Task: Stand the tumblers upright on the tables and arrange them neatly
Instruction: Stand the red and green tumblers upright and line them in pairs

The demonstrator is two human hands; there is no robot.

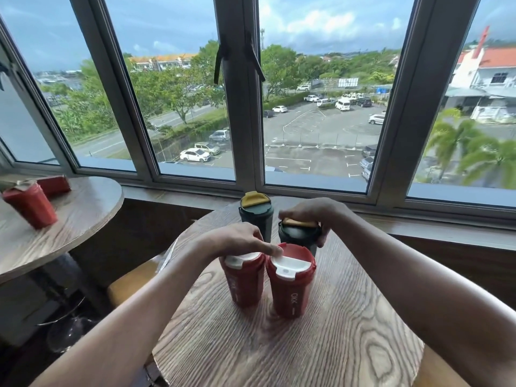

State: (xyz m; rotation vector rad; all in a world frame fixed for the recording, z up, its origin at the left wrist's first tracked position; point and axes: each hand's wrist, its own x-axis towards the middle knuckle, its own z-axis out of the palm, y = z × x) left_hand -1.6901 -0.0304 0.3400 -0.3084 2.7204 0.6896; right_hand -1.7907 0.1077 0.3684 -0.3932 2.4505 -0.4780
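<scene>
Several tumblers stand upright on the round wooden table [321, 339] in front of me. Two are red with white lids: the left red tumbler [245, 283] and the right red tumbler [290, 291], side by side. Behind them stand two dark green tumblers with yellow lids, the far left one [255, 216] and the right one [298, 233]. My left hand [240, 238] rests over the left red tumbler's lid, with a finger stretched onto the right red lid. My right hand [307, 212] grips the top of the right green tumbler.
A second round table [92, 216] stands at the left with a red tumbler [32, 203] upright and another red tumbler [54, 184] lying behind it. A window sill and large windows run along the far side. A wooden seat [131, 280] sits between the tables.
</scene>
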